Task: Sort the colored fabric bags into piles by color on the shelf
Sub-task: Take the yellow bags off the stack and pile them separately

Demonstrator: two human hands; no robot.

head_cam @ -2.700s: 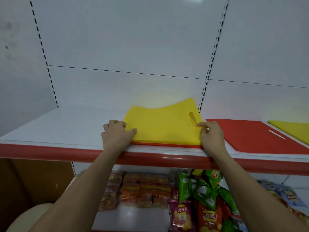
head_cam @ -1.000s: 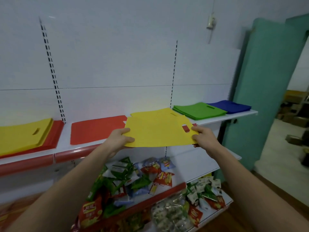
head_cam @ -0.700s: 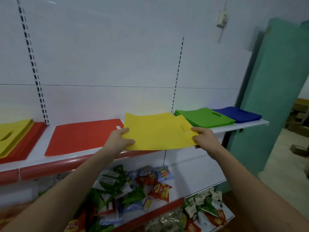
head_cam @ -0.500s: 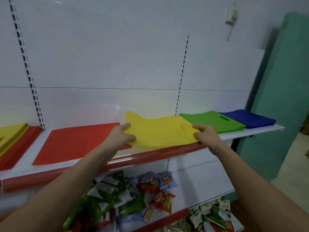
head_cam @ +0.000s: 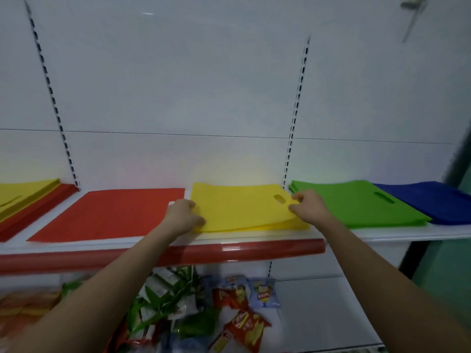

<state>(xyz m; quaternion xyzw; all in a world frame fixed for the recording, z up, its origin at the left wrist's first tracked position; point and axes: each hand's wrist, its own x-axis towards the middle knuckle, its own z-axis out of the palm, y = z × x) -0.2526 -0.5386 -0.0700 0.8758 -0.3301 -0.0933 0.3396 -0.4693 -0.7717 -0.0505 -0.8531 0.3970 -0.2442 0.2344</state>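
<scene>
A yellow fabric bag (head_cam: pixel 239 210) lies flat on the shelf (head_cam: pixel 254 236) on top of another yellow bag. My left hand (head_cam: pixel 182 216) grips its left edge, thumb on top. My right hand (head_cam: pixel 308 205) pinches its right edge beside the handle cutout. A red bag pile (head_cam: pixel 112 215) lies just to the left. A green bag pile (head_cam: pixel 356 202) lies to the right, and a blue pile (head_cam: pixel 433 200) beyond it. At the far left a mixed stack of yellow bags (head_cam: pixel 23 194) sits over red ones (head_cam: pixel 38 212).
The shelf has a red front rail (head_cam: pixel 229 252) and a white back wall with slotted uprights (head_cam: pixel 295 118). Snack packets (head_cam: pixel 237 314) fill the lower shelf under my arms. A teal door edge (head_cam: pixel 461 174) stands at the far right.
I carried the yellow bag from the far-left stack rightward and lowered it onto the shelf between the red and green piles. It now lies flat, both hands still on its edges.
</scene>
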